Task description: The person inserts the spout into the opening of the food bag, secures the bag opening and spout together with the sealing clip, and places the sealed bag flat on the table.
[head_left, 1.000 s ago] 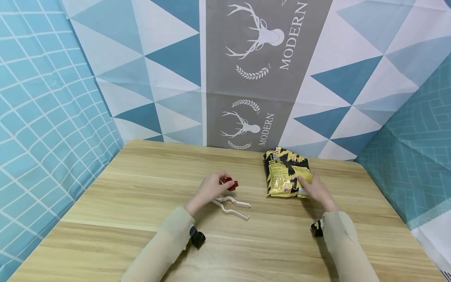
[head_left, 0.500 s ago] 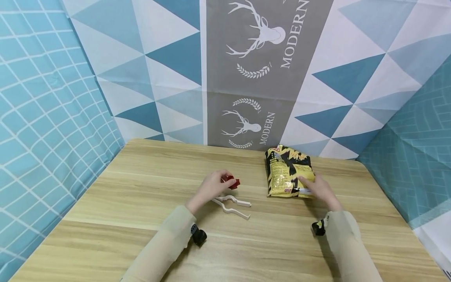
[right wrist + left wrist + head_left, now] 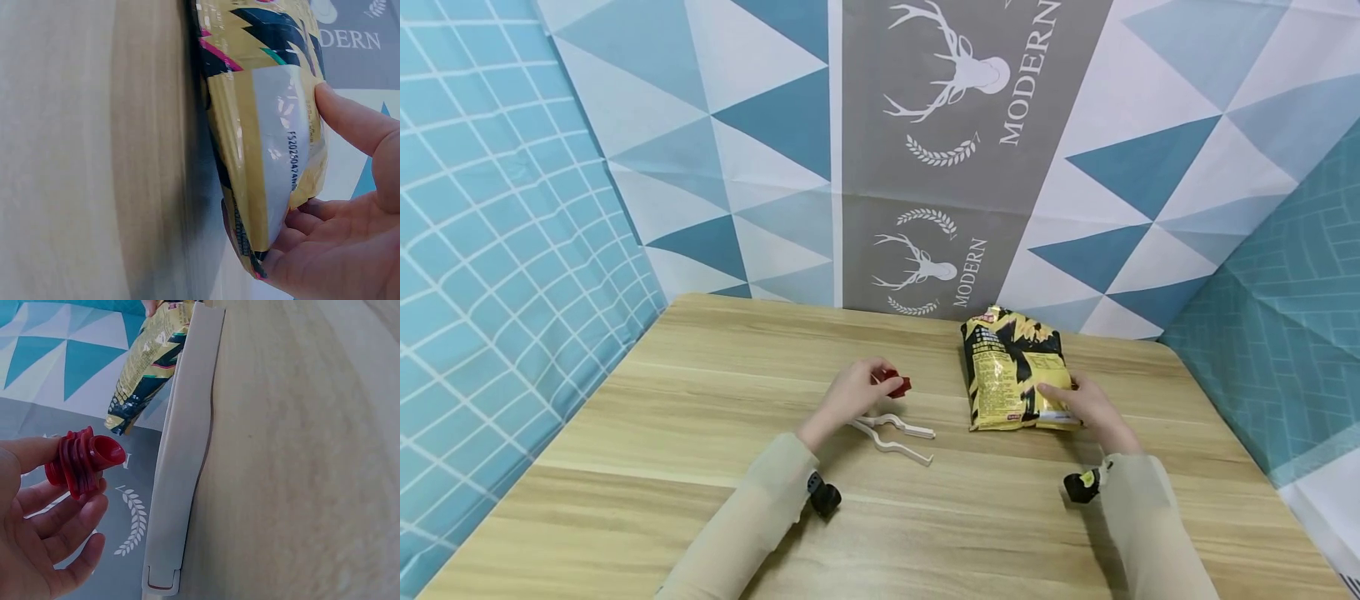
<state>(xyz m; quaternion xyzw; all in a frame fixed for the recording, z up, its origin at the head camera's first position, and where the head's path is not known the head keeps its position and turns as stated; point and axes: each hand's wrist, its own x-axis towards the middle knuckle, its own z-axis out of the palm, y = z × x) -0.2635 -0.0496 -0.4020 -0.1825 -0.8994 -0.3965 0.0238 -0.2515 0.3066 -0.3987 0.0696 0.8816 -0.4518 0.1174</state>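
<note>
My left hand point(image 3: 852, 392) pinches a small red ribbed plastic spout point(image 3: 85, 461) between thumb and fingers, just above the table. Its hollow mouth faces away from the palm in the left wrist view. Below that hand, a white plastic bag clip point(image 3: 898, 451) lies with its two wavy arms spread; its left end is hidden by the hand. My right hand point(image 3: 1090, 405) grips the right edge of a yellow and black snack bag point(image 3: 1000, 375). The thumb lies on the printed front and the fingers go behind and under the bag point(image 3: 262, 144).
The wooden table point(image 3: 700, 483) meets a patterned cloth backdrop point(image 3: 775, 167) behind the bag. Blue grid cloth point(image 3: 497, 250) hangs on the left and teal cloth point(image 3: 1292, 333) on the right. Each wrist carries a small black camera point(image 3: 825, 497).
My right hand and the bag's lower edge have shifted slightly towards me and to the right. The left hand, with the red spout, has stayed almost still; the clip has not moved.
</note>
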